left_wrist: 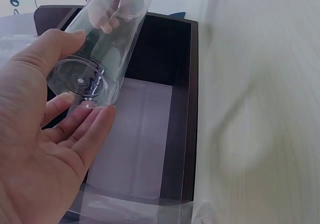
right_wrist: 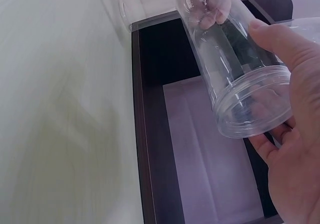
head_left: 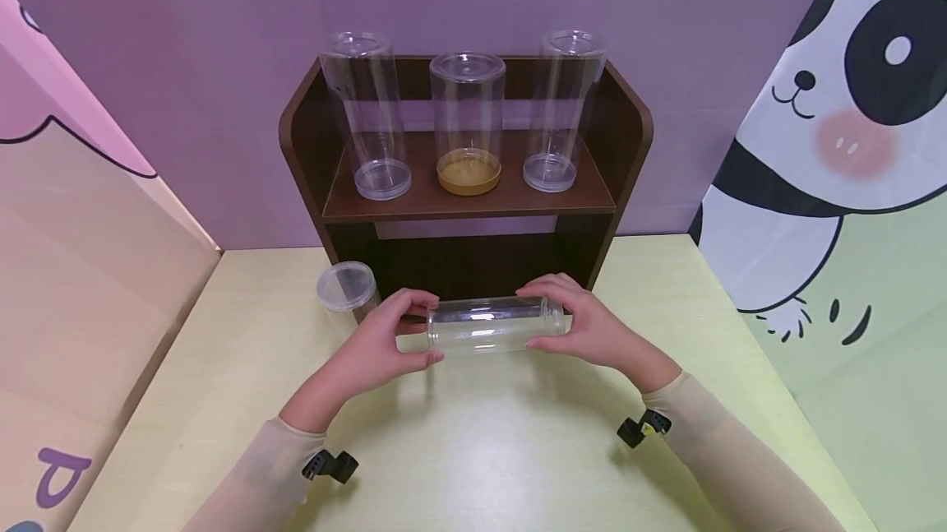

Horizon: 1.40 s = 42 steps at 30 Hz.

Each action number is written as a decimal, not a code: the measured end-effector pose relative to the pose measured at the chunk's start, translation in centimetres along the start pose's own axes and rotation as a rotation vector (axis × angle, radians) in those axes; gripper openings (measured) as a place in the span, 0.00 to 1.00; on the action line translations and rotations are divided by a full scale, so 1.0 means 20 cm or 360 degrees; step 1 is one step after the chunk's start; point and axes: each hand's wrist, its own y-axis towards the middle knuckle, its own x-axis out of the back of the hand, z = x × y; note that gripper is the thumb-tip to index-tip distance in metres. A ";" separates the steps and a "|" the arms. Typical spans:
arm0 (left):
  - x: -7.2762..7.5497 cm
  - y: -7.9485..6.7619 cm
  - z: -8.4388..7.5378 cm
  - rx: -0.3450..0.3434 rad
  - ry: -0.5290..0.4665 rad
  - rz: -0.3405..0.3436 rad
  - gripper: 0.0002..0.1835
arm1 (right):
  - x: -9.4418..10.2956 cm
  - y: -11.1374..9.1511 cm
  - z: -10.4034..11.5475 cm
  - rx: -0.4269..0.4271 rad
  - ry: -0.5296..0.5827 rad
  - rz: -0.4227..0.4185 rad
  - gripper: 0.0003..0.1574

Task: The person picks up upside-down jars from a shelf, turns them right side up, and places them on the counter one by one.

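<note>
A clear plastic jar (head_left: 490,328) lies sideways in the air between both hands, in front of the brown shelf. My left hand (head_left: 382,341) grips its closed base end, thumb on one side and fingers on the other. At the opposite end my right hand (head_left: 584,328) holds the jar around its ridged, clear capped end (right_wrist: 252,106). Through the jar's wall the left wrist view shows the right fingertips (left_wrist: 102,21). Just behind my left hand, a second clear jar (head_left: 348,287) stands on the table with a translucent lid on top, partly hidden by the hand.
The brown two-tier shelf (head_left: 414,208) stands against the purple backdrop. On its upper tier are a left clear jar (head_left: 373,117), a middle jar (head_left: 468,117) with an amber lid at the bottom, and a right clear jar (head_left: 560,117). The pale table (head_left: 473,450) extends in front.
</note>
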 end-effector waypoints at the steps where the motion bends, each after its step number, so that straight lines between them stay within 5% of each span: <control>1: 0.00 0.00 0.00 0.0001 -0.0016 -0.0003 0.40 | 0.00 0.00 0.00 -0.0001 0.0004 0.0000 0.41; 22: 0.01 -0.02 0.01 0.0083 -0.0166 -0.0026 0.41 | 0.04 -0.05 -0.02 -0.0095 0.0109 -0.0020 0.41; 34: 0.01 -0.02 0.03 0.0066 -0.0191 -0.0045 0.41 | 0.05 -0.07 -0.04 -0.0148 0.0256 -0.0008 0.44; 42: -0.04 -0.03 0.04 0.0101 -0.0362 -0.0048 0.41 | 0.07 -0.07 -0.03 -0.0191 0.0479 -0.0014 0.46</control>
